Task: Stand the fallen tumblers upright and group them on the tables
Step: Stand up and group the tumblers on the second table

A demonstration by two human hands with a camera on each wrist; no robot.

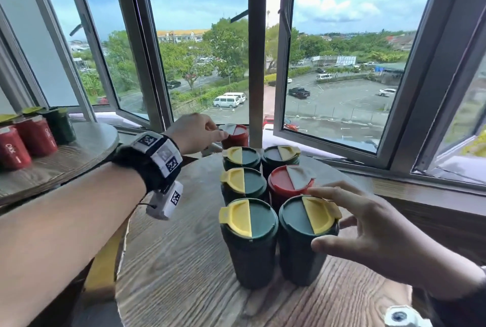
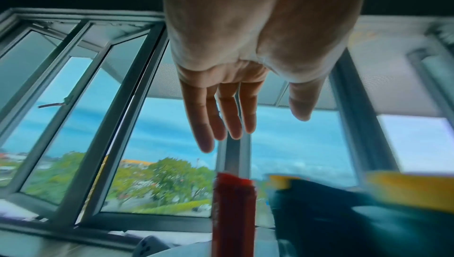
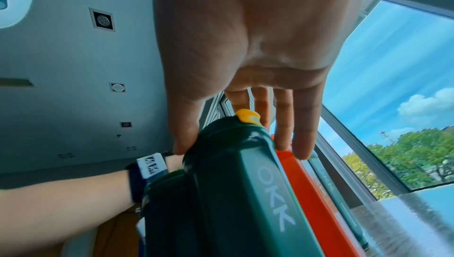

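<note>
On the round wooden table (image 1: 184, 261) seven tumblers stand upright in a tight cluster, two abreast in three rows with one more behind. Nearest are two green tumblers with green-and-yellow lids: the near left tumbler (image 1: 248, 242) and the near right tumbler (image 1: 306, 240), side by side and about touching. The right hand (image 1: 373, 232) is spread wide around the near right tumbler, thumb low by its wall and fingers arched over the yellow half of the lid; in the right wrist view the thumb lies against the lid's edge and the straight fingers (image 3: 302, 125) reach past the far side, so the hand is loosely cupped rather than clamped on it, and whether the fingers press the body cannot be told.

The middle row has a green tumbler (image 1: 243, 184) on the left and a red tumbler (image 1: 290, 182) with a red-and-grey lid on the right. Behind them stand two more green ones, the far left tumbler (image 1: 241, 158) and the far right tumbler (image 1: 281, 157).

At the far edge, by the window frame (image 1: 256, 50), stands the back red tumbler (image 1: 235, 136). The left hand (image 1: 193, 131), wearing a wrist band (image 1: 157, 158), reaches toward it with fingers at its lid; the left wrist view shows the fingers (image 2: 209, 117) straight and apart, gripping nothing.

Off to the left, a second table (image 1: 86, 148) bears more upright red and green tumblers (image 1: 34, 140)
</note>
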